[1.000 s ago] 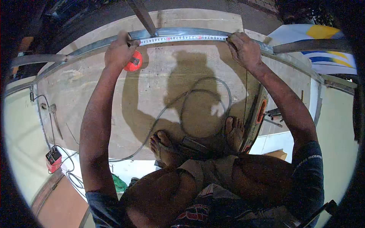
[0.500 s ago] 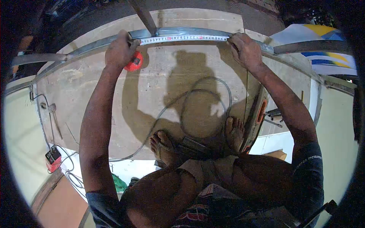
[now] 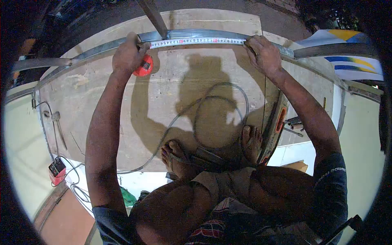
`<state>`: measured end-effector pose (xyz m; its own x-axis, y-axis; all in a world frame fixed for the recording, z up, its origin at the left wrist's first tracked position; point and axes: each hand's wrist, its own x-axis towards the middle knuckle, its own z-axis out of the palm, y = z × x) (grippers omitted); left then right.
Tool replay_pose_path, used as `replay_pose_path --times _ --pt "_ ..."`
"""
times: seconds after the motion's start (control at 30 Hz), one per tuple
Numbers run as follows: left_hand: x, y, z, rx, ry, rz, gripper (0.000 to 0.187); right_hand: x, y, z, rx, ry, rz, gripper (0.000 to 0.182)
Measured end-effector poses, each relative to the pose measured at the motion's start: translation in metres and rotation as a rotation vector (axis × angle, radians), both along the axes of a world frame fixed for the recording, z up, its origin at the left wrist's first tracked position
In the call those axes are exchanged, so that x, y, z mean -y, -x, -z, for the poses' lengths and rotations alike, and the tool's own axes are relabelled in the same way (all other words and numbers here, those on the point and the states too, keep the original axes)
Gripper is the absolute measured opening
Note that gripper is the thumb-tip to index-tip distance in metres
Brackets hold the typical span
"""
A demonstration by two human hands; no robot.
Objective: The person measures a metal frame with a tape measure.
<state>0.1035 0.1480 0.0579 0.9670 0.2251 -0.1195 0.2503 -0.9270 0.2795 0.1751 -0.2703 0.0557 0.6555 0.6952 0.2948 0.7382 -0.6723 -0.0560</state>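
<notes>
A tape measure (image 3: 143, 66) with a red case sits under my left hand (image 3: 129, 57), whose fingers are closed at the tape and the metal bar. Its white blade (image 3: 192, 41) is pulled out to the right along a grey metal bar (image 3: 204, 34) of a frame. At the far end of the blade, my right hand (image 3: 265, 56) has its fingers closed, pinching the tape against the bar. My fingers hide the tip of the blade. Both arms reach forward over a plywood board (image 3: 163, 90).
A grey cable (image 3: 168, 128) loops across the board between my feet. Beside my right foot lies a spirit level (image 3: 278, 122), with several tools (image 3: 296, 122) further right. A red and black box (image 3: 57, 169) with wires stands at left. Another metal bar (image 3: 153, 16) projects away from the frame.
Almost nothing differs. Both hands hold the tape in the same place along the bar.
</notes>
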Motion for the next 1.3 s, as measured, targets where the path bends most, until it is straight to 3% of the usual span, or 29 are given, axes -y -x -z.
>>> replay_pose_path --times 0.6,1.3 --pt "0.005 0.0 -0.005 -0.01 -0.032 -0.034 0.047 -0.001 -0.001 0.002 0.039 -0.097 -0.046 0.011" --pt "0.008 0.01 -0.006 0.056 -0.051 -0.015 0.046 0.005 0.006 0.006 0.013 -0.088 0.026 0.015"
